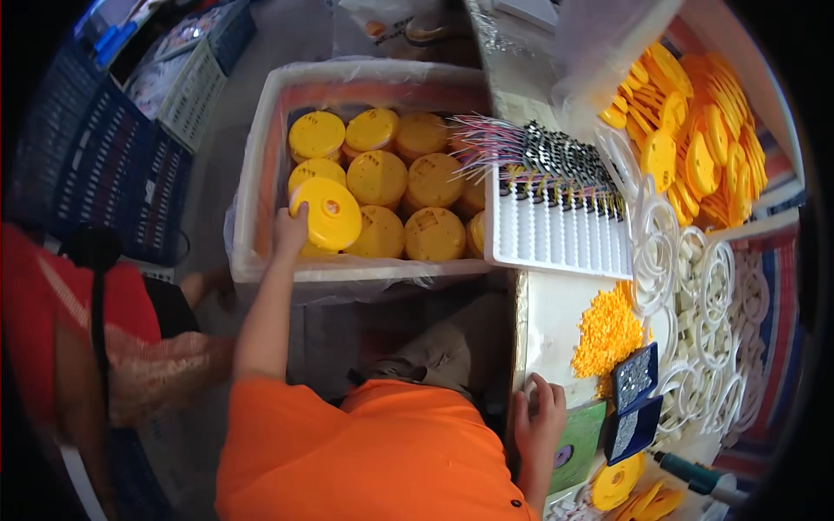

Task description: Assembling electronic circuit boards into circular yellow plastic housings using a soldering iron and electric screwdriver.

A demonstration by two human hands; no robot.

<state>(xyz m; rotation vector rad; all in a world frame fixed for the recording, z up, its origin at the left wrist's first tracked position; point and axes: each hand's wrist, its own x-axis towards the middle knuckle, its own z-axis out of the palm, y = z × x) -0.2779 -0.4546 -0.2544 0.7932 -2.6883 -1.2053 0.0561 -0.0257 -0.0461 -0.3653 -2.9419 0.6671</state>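
My left hand (291, 230) is closed on the edge of a round yellow plastic case (333, 217), above the lower left corner of a large white bin (261, 165). Rows of similar yellow round cases (435, 180) are stacked in the bin, several with slots and holes in their tops. My right hand (539, 412) rests at the table's left edge beside a green mat (578, 445). Its fingers are bent and apart, with nothing visible in them. Close to that hand lie two dark blue trays of small metal parts (634, 379) and a pile of small orange pieces (606, 330).
A white rack (556, 230) holds wired parts over the bin's right edge. White rings (656, 252), orange discs (708, 148) and a green screwdriver (695, 473) lie on the table (547, 308). Blue crates (95, 165) stand left, near a person in red (35, 313).
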